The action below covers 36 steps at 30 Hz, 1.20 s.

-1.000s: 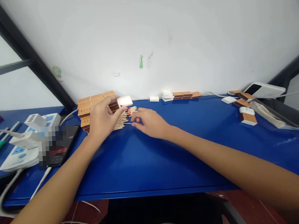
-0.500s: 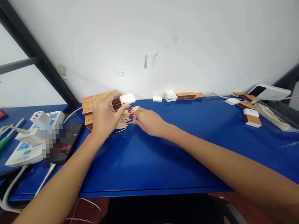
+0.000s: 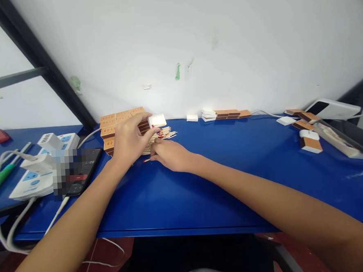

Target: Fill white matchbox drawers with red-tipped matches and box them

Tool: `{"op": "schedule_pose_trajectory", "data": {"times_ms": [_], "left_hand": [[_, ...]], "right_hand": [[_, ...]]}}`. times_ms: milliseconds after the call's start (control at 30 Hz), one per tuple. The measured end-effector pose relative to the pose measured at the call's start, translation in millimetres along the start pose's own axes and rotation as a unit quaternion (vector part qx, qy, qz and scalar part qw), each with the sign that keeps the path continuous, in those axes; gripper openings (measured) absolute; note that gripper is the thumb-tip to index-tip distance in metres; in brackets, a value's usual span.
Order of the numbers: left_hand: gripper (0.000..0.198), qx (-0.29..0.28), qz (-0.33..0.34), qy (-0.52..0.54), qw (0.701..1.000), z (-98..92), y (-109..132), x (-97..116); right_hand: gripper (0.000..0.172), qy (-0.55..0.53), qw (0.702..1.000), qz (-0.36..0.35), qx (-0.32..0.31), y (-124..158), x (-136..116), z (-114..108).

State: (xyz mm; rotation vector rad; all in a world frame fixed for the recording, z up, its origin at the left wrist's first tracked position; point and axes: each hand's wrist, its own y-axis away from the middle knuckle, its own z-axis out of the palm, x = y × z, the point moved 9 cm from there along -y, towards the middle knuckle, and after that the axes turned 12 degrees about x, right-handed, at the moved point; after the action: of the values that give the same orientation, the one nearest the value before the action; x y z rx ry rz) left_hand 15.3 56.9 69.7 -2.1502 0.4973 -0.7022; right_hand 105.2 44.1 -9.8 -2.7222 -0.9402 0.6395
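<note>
Between the thumb and fingers of my left hand [image 3: 129, 135] is a white matchbox tray [image 3: 157, 120], tilted toward me, with a few red-tipped matches inside. My right hand [image 3: 170, 154] is closed in a pinch low over the table, at the near edge of a loose pile of matches [image 3: 165, 133]. A single match [image 3: 146, 160] sticks out to the left of its fingertips. Part of the pile is hidden behind both hands. Behind my left hand, orange matchboxes [image 3: 109, 132] with brown sides are stacked against the wall.
On the blue table [image 3: 179, 201], white trays [image 3: 209, 114] and a row of matchboxes [image 3: 232, 114] line the wall. More boxes [image 3: 311, 144] lie right, near a white device [image 3: 333, 109]. A power strip [image 3: 33, 182] and a phone [image 3: 87, 170] sit left.
My right hand has moved left and slightly toward me, to the single match at the pile's near edge. My left hand still holds the tray. The view has shifted slightly.
</note>
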Motion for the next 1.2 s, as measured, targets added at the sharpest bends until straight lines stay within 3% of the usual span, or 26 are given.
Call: {"op": "schedule_pose_trajectory", "data": {"times_ms": [200,333,500,700,833,1033,1200], "left_hand": [[0.038,-0.063,0.057,-0.061,0.995,9.0,1.3,-1.2],[0.038,-0.09,0.057,-0.099,0.989,13.8,4.1,-2.8],[0.035,-0.126,0.039,-0.049,0.99,19.9,9.7,5.9],[0.035,-0.112,0.005,0.066,0.992,16.7,9.0,10.1],[0.039,-0.085,-0.035,0.069,0.993,11.9,4.3,2.1],[0.034,-0.049,-0.032,0.038,0.998,3.5,1.4,4.8],[0.037,-0.033,-0.011,0.0,0.999,1.9,1.5,3.6]], "right_hand": [[0.01,0.006,1.0,0.015,0.021,5.3,29.1,-37.2],[0.009,-0.005,0.999,0.017,0.036,11.1,53.7,-58.5],[0.008,-0.034,0.98,0.013,0.193,11.3,58.5,-85.4],[0.008,-0.052,0.973,-0.002,0.224,9.7,51.3,-79.3],[0.013,-0.089,0.958,0.018,0.272,10.9,70.9,-83.9],[0.008,-0.031,0.987,0.061,0.147,4.5,106.7,-46.9],[0.009,0.002,0.993,0.051,0.105,3.1,107.7,-35.1]]}}
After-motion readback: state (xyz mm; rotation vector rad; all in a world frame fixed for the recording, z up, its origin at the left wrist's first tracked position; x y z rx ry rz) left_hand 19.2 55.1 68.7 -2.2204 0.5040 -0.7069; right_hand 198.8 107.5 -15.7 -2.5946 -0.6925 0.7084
